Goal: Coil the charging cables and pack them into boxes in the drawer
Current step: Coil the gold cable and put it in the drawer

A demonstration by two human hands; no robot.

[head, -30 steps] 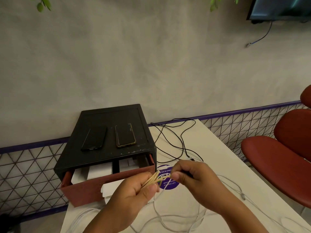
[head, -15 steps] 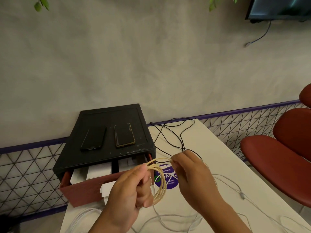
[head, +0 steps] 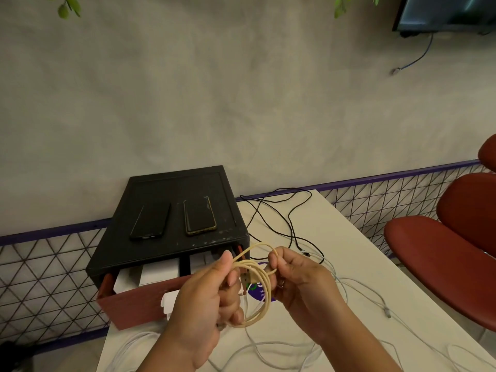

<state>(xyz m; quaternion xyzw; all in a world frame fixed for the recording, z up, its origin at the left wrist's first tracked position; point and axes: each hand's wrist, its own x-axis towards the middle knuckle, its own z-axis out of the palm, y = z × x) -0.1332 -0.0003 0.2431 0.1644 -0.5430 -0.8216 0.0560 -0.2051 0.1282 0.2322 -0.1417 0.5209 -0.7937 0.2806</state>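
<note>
Gripping the yellow cable (head: 267,288) from both sides, the 2 hands meet just above the near part of the table (head: 349,237) in the head view. The left hand (head: 206,299) has its fingers curled round the left side of the cable's loops, with the thumb raised beside the top strand. The right hand (head: 300,285) pinches the right side of the loops between thumb and forefinger, its other fingers folded in below. The cable hangs between them as a loose coil of several turns (1 turn arches higher than the rest). It is held clear of the tabletop, just in front of the right end of the drawer (head: 134,304).

That drawer, red-fronted, stands pulled out of a black cabinet (head: 174,189) at the table's left rear. White boxes (head: 158,272) lie inside it, side by side. 2 phones (head: 150,220) rest flat on the cabinet's top, near each other but apart.

A black cable (head: 291,226) sprawls uncoiled on the table to the right of the cabinet. White cables (head: 387,312) lie loose across the near tabletop, below and to the right of the hands. A purple sticker (head: 255,291) shows through the coil. A red chair (head: 442,251) stands right of the table, and a wire fence (head: 48,277) runs along the grey wall (head: 241,103).
</note>
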